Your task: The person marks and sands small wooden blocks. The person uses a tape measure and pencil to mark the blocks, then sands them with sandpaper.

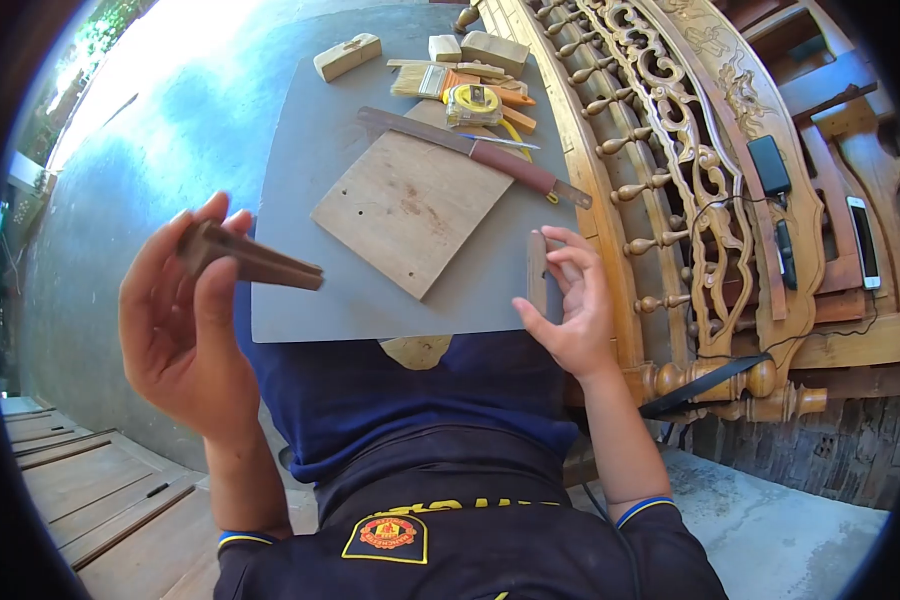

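Observation:
My left hand (185, 320), raised at the left of the grey board, is closed around a dark wooden piece (255, 262) that looks grooved or doubled along its length; its free end points right. My right hand (575, 310), over the board's right edge, has its thumb and fingers around a small flat wooden strip (537, 270) held roughly upright in view. Between the hands lies a square wooden panel (410, 205) with several small holes. Across its upper edge rests a long flat tool with a reddish-brown handle (510, 166).
The grey board (300, 200) also carries a yellow tape measure (473, 104), a paintbrush (430, 82) and wooden blocks (348, 57). Carved wooden furniture (660, 130) runs along the right, with a phone (863, 243) and a black cable on it. Wooden panels (110, 490) lie at the lower left.

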`<state>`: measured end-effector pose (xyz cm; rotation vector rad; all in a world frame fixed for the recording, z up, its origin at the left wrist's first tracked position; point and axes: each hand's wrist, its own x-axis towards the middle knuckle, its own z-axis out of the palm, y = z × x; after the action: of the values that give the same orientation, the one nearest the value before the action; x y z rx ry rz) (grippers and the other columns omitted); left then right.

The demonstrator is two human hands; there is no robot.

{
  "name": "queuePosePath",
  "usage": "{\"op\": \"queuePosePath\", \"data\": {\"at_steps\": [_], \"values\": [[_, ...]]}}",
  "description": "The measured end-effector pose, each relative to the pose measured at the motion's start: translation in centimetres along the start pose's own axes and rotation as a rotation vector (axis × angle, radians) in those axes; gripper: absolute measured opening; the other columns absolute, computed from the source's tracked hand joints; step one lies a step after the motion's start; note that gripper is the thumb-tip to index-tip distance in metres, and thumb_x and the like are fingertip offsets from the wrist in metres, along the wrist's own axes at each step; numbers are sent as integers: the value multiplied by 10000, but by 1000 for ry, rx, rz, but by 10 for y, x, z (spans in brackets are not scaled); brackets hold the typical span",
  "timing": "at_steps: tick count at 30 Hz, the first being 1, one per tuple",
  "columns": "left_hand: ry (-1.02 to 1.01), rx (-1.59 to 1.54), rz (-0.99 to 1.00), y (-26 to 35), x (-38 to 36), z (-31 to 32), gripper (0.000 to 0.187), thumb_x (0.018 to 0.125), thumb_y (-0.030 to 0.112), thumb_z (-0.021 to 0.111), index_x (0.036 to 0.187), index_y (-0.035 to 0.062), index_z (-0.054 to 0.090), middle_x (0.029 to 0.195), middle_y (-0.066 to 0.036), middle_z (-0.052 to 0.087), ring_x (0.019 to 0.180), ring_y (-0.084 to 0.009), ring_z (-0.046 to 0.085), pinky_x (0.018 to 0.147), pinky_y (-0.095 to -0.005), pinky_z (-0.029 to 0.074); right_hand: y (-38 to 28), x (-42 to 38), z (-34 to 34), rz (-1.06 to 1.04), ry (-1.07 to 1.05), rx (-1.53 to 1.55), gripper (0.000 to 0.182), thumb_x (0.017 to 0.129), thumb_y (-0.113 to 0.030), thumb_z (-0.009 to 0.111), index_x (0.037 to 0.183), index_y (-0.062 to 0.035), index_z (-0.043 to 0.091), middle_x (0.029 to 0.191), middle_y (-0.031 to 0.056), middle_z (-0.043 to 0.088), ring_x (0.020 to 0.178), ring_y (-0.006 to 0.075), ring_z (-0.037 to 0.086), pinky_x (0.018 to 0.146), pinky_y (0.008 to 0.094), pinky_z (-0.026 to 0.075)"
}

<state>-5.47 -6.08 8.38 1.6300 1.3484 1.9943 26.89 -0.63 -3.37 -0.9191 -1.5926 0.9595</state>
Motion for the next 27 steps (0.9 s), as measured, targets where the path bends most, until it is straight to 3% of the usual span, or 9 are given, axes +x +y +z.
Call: {"op": "queuePosePath", "data": {"at_steps": [4,5,6,7,8,13,20,23,27], "values": [[-254,524,338,8,32,26,284,899,-32,802,1177,-47,746,1178,-188,795,1070,-276,765,948,-387,589,7,-14,3,-167,26,-42,989,719,3,968,1522,-81,398,1551,165,422,1490,381,489,1243,495,418],[-313,564,388,2,36,36,296,851,-16,834,1140,-4,774,1147,-135,808,1028,-244,765,915,-371,556,11,-15,2,-243,6,-185,1204,683,-41,1013,1635,-96,278,1544,161,420,1494,395,480,1219,507,454],[-377,607,441,-6,38,47,310,803,-1,866,1104,40,802,1115,-82,822,987,-212,765,883,-355,523,13,-17,5,-293,15,-241,1234,684,-60,1019,1650,-100,252,1543,157,417,1492,402,480,1213,511,463],[-406,572,422,-19,35,58,323,820,72,861,1135,119,804,1099,-33,817,975,-184,756,877,-356,465,16,-19,8,-343,28,-293,1264,684,-79,1024,1664,-103,225,1541,154,414,1490,409,480,1207,516,472],[-465,579,435,-32,30,67,313,833,98,848,1141,127,803,1098,-24,816,976,-177,750,883,-358,459,18,-20,11,-392,43,-344,1295,685,-98,1029,1679,-106,199,1539,150,411,1487,416,479,1200,520,481],[-670,650,499,-78,6,94,290,879,189,780,1167,157,797,1119,17,808,989,-145,721,915,-367,435,25,-19,12,-517,67,-434,1268,707,-187,1025,1685,-77,226,1507,168,422,1410,407,554,1143,530,537],[-659,627,433,-99,-12,112,288,877,187,777,1162,153,798,1122,12,802,1043,-151,717,978,-394,454,18,-17,17,-446,86,-406,1282,701,-199,1028,1687,-54,221,1497,186,453,1403,399,562,1127,519,546],[-630,539,351,-95,-15,112,278,877,178,798,1153,144,799,1108,-3,802,1068,-165,723,988,-395,464,15,-18,15,-391,8,-416,1360,691,-176,1035,1704,-64,135,1526,180,401,1447,390,516,1176,501,512],[-557,409,247,-80,-15,100,231,879,109,817,1110,117,814,1055,-35,809,1037,-212,744,958,-378,502,15,-16,16,-389,64,-405,1178,736,-218,1007,1664,-41,302,1520,201,475,1393,369,569,1105,446,560]]}}
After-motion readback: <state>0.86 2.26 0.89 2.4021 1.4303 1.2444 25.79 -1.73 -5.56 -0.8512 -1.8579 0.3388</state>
